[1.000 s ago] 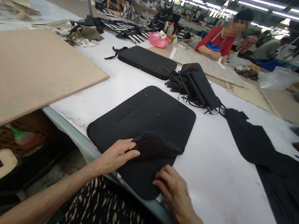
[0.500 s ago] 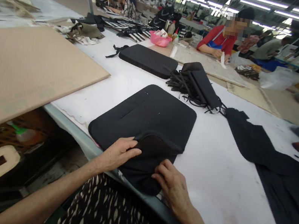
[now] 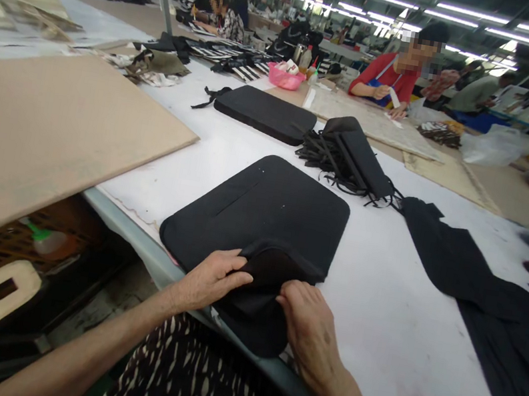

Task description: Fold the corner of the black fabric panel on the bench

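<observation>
A black fabric panel with rounded corners and a thin slit lies on the white table near its front edge. Its near edge is lifted and folded back, showing another black layer beneath. My left hand pinches the raised edge between thumb and fingers. At the right side of the fold, my right hand has its fingers closed on the fabric; the fingertips are partly hidden. The lower layer hangs slightly over the table's edge.
Behind the panel lie a stack of black panels and a bundle of black straps. Black cloth covers the right side. A tan board juts in from the left. A pink basket stands farther back, near a co-worker in red.
My right hand has shifted up along the fold, closer to the lifted edge. My left hand keeps its pinch. The whole view has moved slightly.
</observation>
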Motion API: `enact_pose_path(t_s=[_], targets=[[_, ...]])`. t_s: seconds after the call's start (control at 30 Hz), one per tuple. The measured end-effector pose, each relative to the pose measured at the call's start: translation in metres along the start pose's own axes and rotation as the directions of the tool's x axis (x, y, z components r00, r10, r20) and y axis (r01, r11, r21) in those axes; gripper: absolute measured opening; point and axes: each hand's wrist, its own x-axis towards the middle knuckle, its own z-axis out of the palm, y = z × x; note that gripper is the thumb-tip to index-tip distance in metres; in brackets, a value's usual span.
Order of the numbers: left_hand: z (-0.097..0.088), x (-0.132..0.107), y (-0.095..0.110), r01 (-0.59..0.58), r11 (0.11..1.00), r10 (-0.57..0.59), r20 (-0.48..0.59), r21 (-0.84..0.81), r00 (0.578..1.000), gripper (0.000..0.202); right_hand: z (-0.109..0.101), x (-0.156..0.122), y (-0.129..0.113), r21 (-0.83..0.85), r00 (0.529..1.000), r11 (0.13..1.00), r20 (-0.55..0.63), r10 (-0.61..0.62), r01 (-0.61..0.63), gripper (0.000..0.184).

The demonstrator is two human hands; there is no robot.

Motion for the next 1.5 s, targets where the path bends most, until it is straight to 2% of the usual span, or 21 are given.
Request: enact_pose_path(t_s=[0.13,0.3,0.43,0.53,0.63,0.67,0.73,0.8,0.87,0.97,1.1,1.3,1.5], targets=[[-0.002,-0.002,0.002,-0.017,1.000,0.017,0.028,0.007,0.999,0.033,0.002,0.015,0.001,-0.081,0.999,0.996,-0.040,0.020,-0.023,0.033],[-0.004,-0.005,0.005,-0.018,0.999,0.021,0.065,-0.046,0.998,0.024,0.006,0.027,0.003,-0.122,0.998,0.991,-0.027,0.049,-0.052,0.032],[-0.002,-0.003,0.005,-0.008,0.999,0.010,0.046,-0.044,0.999,0.007,0.002,0.026,0.007,-0.141,0.998,0.989,-0.043,0.048,-0.053,0.031],[-0.002,-0.001,0.004,0.003,0.996,0.000,0.022,-0.094,1.000,0.019,-0.008,0.016,0.013,-0.100,0.983,0.988,-0.153,0.103,-0.119,0.025],[-0.004,0.000,0.002,0.035,0.993,-0.036,-0.009,-0.116,0.999,0.029,-0.017,-0.003,0.017,0.063,0.939,0.968,-0.236,0.251,-0.243,0.015],[-0.005,0.001,0.001,0.046,0.993,-0.048,-0.021,-0.113,0.999,0.032,-0.019,-0.009,0.017,0.130,0.936,0.955,-0.204,0.287,-0.265,0.013],[-0.006,0.001,0.000,0.064,0.992,-0.068,-0.034,-0.109,0.997,0.035,-0.019,-0.021,0.014,0.240,0.959,0.935,-0.044,0.281,-0.263,0.009],[-0.006,0.002,-0.001,0.072,0.991,-0.076,-0.035,-0.111,0.996,0.036,-0.015,-0.028,0.010,0.275,0.973,0.936,0.133,0.188,-0.219,0.006],[-0.006,0.001,0.000,0.079,0.990,-0.083,-0.028,-0.116,0.996,0.036,-0.009,-0.029,0.006,0.251,0.964,0.950,0.235,0.128,-0.187,0.009],[-0.005,0.001,0.000,0.079,0.990,-0.083,-0.029,-0.118,0.996,0.036,-0.001,-0.026,0.005,0.211,0.956,0.956,0.256,0.145,-0.202,0.004],[-0.003,0.000,0.000,0.068,0.994,-0.072,-0.045,-0.085,0.996,0.036,0.003,-0.024,0.009,0.234,0.958,0.948,0.241,0.158,-0.215,0.014],[-0.003,0.002,0.001,0.040,0.997,-0.042,-0.027,-0.062,0.999,0.037,0.000,-0.023,0.012,0.282,0.949,0.929,0.271,0.162,-0.240,0.020],[-0.003,0.002,0.000,0.028,0.999,-0.029,-0.031,-0.034,0.999,0.037,-0.004,-0.016,0.009,0.212,0.950,0.959,0.287,0.123,-0.188,0.023]])
